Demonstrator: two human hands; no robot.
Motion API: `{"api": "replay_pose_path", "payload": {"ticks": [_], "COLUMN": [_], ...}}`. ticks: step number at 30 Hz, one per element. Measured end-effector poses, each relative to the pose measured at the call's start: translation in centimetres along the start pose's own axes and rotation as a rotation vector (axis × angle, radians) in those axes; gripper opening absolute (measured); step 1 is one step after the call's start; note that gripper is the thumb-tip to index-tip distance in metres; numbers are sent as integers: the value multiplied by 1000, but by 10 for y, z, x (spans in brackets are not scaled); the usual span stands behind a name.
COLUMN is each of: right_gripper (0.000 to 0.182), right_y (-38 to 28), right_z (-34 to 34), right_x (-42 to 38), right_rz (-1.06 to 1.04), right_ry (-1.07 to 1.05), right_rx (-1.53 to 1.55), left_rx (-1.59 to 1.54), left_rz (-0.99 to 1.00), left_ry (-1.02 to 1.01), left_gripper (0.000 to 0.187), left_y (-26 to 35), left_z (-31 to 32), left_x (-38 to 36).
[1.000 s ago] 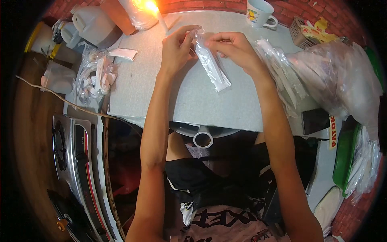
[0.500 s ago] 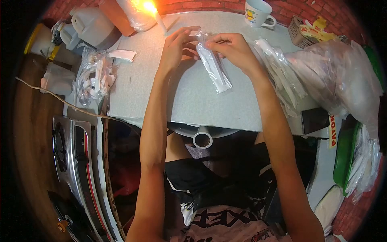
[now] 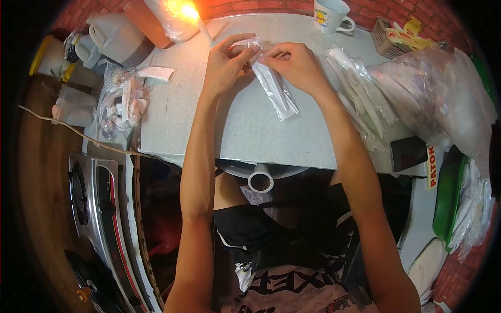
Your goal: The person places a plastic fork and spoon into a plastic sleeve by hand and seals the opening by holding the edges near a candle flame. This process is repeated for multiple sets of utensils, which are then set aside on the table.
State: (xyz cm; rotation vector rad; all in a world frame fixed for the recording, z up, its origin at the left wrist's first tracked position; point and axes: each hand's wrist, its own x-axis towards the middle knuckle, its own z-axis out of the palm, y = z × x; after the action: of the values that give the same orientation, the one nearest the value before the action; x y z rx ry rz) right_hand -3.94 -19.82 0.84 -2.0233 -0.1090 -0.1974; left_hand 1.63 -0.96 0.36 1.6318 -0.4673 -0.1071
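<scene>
A slim clear plastic bag [image 3: 277,93] with long white pieces inside lies slanted over the grey tabletop [image 3: 177,120]. Its upper, open-looking end is between my hands. My left hand [image 3: 228,65] pinches that end's left side between thumb and fingers. On the other side, my right hand [image 3: 296,63] is closed on the bag's edge just below the top. A lit candle [image 3: 204,30] stands just beyond my left hand, its flame glaring.
Filled slim bags [image 3: 360,96] lie to the right, beside a large plastic bag [image 3: 417,88] and a dark phone [image 3: 408,154]. White scraps in plastic [image 3: 125,104] lie at left. A mug [image 3: 332,16] and small basket [image 3: 387,39] stand at the back; a gas stove [image 3: 96,193] sits lower left.
My left fingers, spread by the bag's top before, have closed onto it in a pinch. My right hand stays on the bag with fingers more curled. The view has shifted slightly.
</scene>
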Motion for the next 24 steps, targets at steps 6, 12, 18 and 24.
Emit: {"api": "replay_pose_path", "payload": {"ticks": [6,12,18,24], "right_gripper": [36,51,34,26], "right_y": [1,9,8,6], "right_z": [3,3,-3,-1], "right_x": [-3,5,9,7], "right_rz": [8,-13,-69,6], "right_ry": [77,111,67,48], "right_rx": [-127,144,277,428], "left_rx": [12,-7,-31,-20], "left_rz": [53,79,2,-51], "left_ry": [-1,-62,-137,-59], "left_gripper": [34,35,35,20], "left_y": [-3,0,7,3], "left_z": [-1,1,9,1], "left_x": [2,0,-6,0]}}
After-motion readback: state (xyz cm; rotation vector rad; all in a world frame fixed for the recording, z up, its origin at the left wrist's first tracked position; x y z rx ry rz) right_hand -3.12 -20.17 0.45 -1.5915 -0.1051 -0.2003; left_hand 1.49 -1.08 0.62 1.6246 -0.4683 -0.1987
